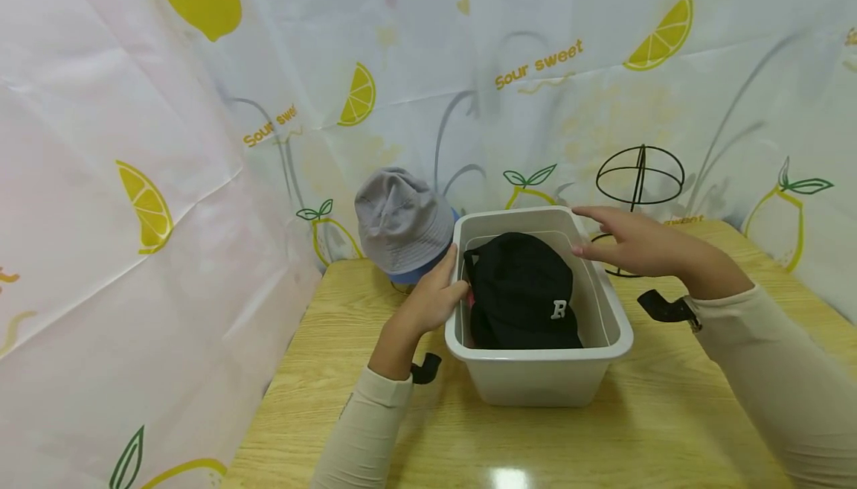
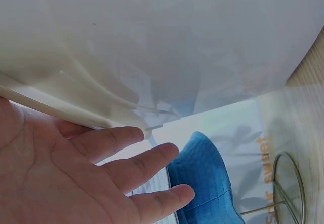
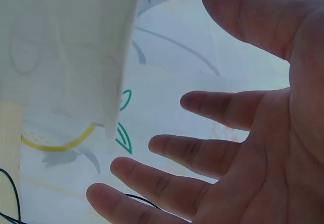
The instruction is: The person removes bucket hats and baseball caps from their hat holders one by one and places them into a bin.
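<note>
A white plastic bin (image 1: 538, 377) stands on the wooden table, with a black cap (image 1: 518, 288) bearing a white letter R lying inside. At the bin's left rim is my left hand (image 1: 431, 295), its thumb by the edge and its fingers extended along the outside. From the left wrist, those fingers (image 2: 139, 171) look loose and nearly straight beside the bin wall (image 2: 177, 41). My right hand (image 1: 636, 243) is at the right rim with fingers spread. In the right wrist view its fingers (image 3: 192, 153) hold nothing, beside the bin's edge (image 3: 116, 82).
Behind the bin on the left, a grey bucket hat (image 1: 405, 213) sits over a blue hat (image 2: 205, 178). A black wire stand (image 1: 639, 176) rises behind my right hand. Lemon-printed sheeting (image 1: 428, 42) hangs along the table's back and left.
</note>
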A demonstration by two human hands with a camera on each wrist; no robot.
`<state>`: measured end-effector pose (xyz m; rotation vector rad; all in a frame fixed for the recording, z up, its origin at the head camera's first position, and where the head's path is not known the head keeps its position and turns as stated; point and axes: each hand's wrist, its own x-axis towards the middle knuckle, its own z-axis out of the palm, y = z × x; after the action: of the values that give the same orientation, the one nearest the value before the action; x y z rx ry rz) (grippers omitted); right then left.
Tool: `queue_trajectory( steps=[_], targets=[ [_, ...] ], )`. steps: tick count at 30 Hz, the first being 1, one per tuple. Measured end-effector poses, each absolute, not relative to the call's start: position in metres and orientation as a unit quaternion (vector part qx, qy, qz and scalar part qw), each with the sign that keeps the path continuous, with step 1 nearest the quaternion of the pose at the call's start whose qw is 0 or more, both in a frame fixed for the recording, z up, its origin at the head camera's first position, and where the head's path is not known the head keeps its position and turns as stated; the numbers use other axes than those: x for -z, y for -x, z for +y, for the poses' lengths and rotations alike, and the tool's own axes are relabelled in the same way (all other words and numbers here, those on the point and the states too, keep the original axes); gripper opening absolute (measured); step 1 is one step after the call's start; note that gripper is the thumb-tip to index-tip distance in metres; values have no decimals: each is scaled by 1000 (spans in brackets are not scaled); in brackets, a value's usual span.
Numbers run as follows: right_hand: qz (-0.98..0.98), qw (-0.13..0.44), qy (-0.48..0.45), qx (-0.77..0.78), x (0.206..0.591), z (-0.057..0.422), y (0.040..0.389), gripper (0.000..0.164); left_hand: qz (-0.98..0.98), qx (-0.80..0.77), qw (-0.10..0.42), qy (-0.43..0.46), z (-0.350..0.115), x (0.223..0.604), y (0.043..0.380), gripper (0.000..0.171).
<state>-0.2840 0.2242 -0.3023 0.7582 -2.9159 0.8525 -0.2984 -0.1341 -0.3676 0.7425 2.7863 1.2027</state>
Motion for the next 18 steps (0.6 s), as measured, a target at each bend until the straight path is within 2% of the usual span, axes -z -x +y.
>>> queue_trajectory(
  steps=[10,18],
  targets=[
    [-930,-3,-203,-306,322,226,280,85,889,-389,6,-244,-134,368,299,85],
    [-897,-11,-193,-399,343,226,278,84,889,-392,9,-237,-134,368,298,85]
  ],
)
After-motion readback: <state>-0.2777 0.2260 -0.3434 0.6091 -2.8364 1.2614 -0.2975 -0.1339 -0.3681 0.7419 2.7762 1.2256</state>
